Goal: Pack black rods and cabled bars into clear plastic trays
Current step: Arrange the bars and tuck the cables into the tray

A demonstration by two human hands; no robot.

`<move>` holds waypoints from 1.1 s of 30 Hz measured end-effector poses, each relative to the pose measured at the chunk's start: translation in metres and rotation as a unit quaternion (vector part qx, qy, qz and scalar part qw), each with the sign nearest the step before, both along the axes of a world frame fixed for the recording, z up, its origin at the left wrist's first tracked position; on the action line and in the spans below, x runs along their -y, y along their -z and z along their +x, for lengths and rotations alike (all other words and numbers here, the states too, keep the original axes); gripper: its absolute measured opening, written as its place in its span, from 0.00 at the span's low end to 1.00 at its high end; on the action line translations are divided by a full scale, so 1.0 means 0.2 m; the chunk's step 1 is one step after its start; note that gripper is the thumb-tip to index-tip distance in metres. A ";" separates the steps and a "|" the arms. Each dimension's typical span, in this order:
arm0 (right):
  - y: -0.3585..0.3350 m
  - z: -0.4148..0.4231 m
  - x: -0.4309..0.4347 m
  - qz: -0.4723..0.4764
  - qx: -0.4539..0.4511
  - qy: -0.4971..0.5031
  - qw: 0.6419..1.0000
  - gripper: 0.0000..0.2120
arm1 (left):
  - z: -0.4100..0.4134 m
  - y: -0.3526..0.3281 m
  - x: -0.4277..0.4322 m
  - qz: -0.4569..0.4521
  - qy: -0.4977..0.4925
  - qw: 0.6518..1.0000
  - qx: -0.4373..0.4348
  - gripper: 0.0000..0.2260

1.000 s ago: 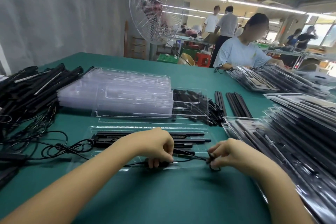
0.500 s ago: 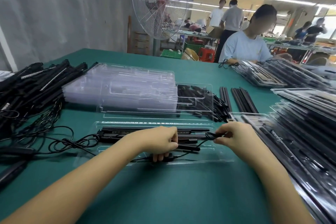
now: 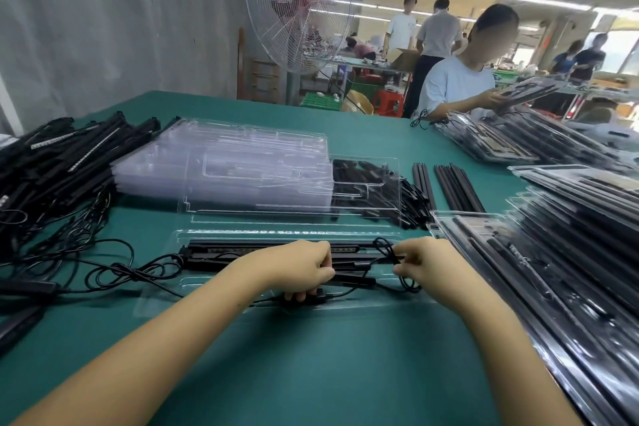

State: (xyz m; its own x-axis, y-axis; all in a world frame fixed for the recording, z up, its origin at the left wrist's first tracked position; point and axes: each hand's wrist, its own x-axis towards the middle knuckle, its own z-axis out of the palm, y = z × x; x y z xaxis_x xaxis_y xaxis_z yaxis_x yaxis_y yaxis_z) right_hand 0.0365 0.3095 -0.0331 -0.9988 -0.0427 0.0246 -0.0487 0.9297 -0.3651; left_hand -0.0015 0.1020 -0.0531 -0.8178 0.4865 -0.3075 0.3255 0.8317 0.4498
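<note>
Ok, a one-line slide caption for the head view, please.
Left hand and right hand grip the black cable of a bar lying in a clear tray on the green table.

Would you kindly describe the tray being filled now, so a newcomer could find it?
On the green table, look just in front of the stack of empty clear trays. One tray lies there alone under the left hand and right hand, which hold a black cable. Unlike the empty stack and the filled trays heaped at right, cables trail off its left end.
</note>
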 end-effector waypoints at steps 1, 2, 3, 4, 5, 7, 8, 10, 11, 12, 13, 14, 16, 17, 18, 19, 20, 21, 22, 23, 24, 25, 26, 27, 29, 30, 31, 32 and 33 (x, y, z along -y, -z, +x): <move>-0.01 0.01 0.01 -0.028 -0.028 -0.008 0.999 0.12 | 0.00 0.00 0.00 -0.012 0.004 1.000 -0.002 0.09; -0.02 0.03 0.02 -0.047 -0.048 -0.017 0.998 0.11 | 0.00 -0.01 -0.01 -0.023 0.007 1.000 -0.004 0.11; -0.03 0.03 0.04 -0.049 -0.059 -0.031 0.997 0.11 | 0.00 -0.01 -0.01 -0.032 0.011 0.999 -0.005 0.12; -0.03 0.03 0.06 -0.034 -0.060 -0.052 0.996 0.12 | 0.00 -0.01 -0.01 -0.038 0.014 0.999 -0.004 0.14; -0.03 0.02 0.08 -0.019 -0.055 -0.073 0.996 0.12 | 0.00 -0.02 -0.02 -0.042 0.017 0.999 -0.002 0.16; -0.01 0.01 0.10 -0.004 -0.020 -0.098 0.995 0.14 | 0.00 -0.03 -0.02 -0.046 0.020 0.999 0.006 0.19; 0.01 0.00 0.11 0.013 -0.008 -0.108 0.994 0.15 | 0.00 -0.04 -0.02 -0.047 0.022 0.999 0.008 0.20; 0.04 0.00 0.10 0.066 -0.004 -0.118 0.991 0.18 | 0.02 -0.05 -0.01 -0.053 0.024 0.998 -0.001 0.22; 0.06 0.00 0.10 0.084 -0.007 -0.118 0.989 0.19 | 0.03 -0.05 -0.01 -0.052 0.020 0.998 -0.011 0.24; 0.07 0.00 0.10 0.092 -0.010 -0.115 0.989 0.21 | 0.05 -0.05 -0.01 -0.050 0.015 0.998 -0.029 0.25; 0.07 0.00 0.09 0.091 -0.014 -0.111 0.990 0.21 | 0.06 -0.05 -0.01 -0.052 0.014 0.997 -0.063 0.26; 0.08 0.00 0.09 0.080 -0.019 -0.109 0.991 0.20 | 0.07 -0.04 -0.02 -0.056 0.019 0.992 -0.108 0.26; 0.08 0.00 0.08 0.050 -0.026 -0.110 0.992 0.18 | 0.09 -0.03 -0.04 -0.044 0.039 0.981 -0.185 0.24; 0.08 0.00 0.08 0.033 -0.032 -0.111 0.993 0.18 | 0.10 -0.02 -0.05 -0.028 0.052 0.977 -0.203 0.24; 0.08 0.00 0.07 0.018 -0.037 -0.112 0.993 0.17 | 0.10 -0.02 -0.06 -0.014 0.066 0.975 -0.211 0.23; 0.08 0.00 0.06 0.005 -0.039 -0.112 0.993 0.16 | 0.09 -0.02 -0.07 -0.004 0.077 0.973 -0.216 0.22; 0.08 0.00 0.06 -0.012 -0.038 -0.109 0.993 0.15 | 0.09 -0.02 -0.08 0.002 0.085 0.972 -0.220 0.20; 0.08 0.00 0.05 -0.035 -0.035 -0.102 0.994 0.15 | 0.08 -0.03 -0.09 0.005 0.088 0.971 -0.223 0.18; 0.08 0.01 0.05 -0.062 -0.033 -0.091 0.993 0.15 | 0.08 -0.03 -0.09 0.006 0.089 0.970 -0.225 0.17; 0.08 0.01 0.04 -0.088 -0.034 -0.081 0.992 0.16 | 0.07 -0.03 -0.09 0.005 0.091 0.970 -0.228 0.16; 0.08 0.01 0.03 -0.105 -0.035 -0.071 0.991 0.16 | 0.07 -0.03 -0.10 0.001 0.094 0.969 -0.230 0.16; 0.09 0.00 0.03 -0.113 -0.038 -0.061 0.991 0.15 | 0.07 -0.03 -0.11 -0.003 0.098 0.968 -0.231 0.15; 0.10 0.00 0.02 -0.117 -0.043 -0.052 0.991 0.13 | 0.07 -0.02 -0.12 -0.006 0.100 0.968 -0.231 0.13; 0.11 0.00 0.02 -0.115 -0.047 -0.044 0.991 0.10 | 0.07 -0.02 -0.13 -0.008 0.102 0.968 -0.228 0.12; 0.12 -0.01 0.01 -0.102 -0.054 -0.035 0.993 0.09 | 0.06 -0.01 -0.13 -0.014 0.108 0.972 -0.207 0.12; 0.12 -0.01 0.01 -0.098 -0.055 -0.034 0.993 0.10 | 0.05 -0.01 -0.12 -0.015 0.110 0.975 -0.193 0.13; 0.13 -0.01 0.01 -0.097 -0.056 -0.032 0.993 0.11 | 0.04 -0.01 -0.12 -0.012 0.112 0.977 -0.182 0.14; 0.13 -0.01 0.01 -0.094 -0.059 -0.026 0.993 0.11 | 0.03 -0.01 -0.11 -0.008 0.113 0.977 -0.180 0.15; 0.13 -0.01 0.01 -0.088 -0.063 -0.018 0.994 0.10 | 0.02 -0.01 -0.11 -0.005 0.111 0.977 -0.184 0.16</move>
State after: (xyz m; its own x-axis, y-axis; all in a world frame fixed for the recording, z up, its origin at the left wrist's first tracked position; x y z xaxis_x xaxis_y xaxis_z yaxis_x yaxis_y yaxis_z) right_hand 0.0350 0.3066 -0.0598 -0.9853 -0.0620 0.1591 -0.1359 0.8488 -0.5110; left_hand 0.0020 0.1242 -0.0505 -0.7479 0.6635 -0.0186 0.6371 0.7254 0.2605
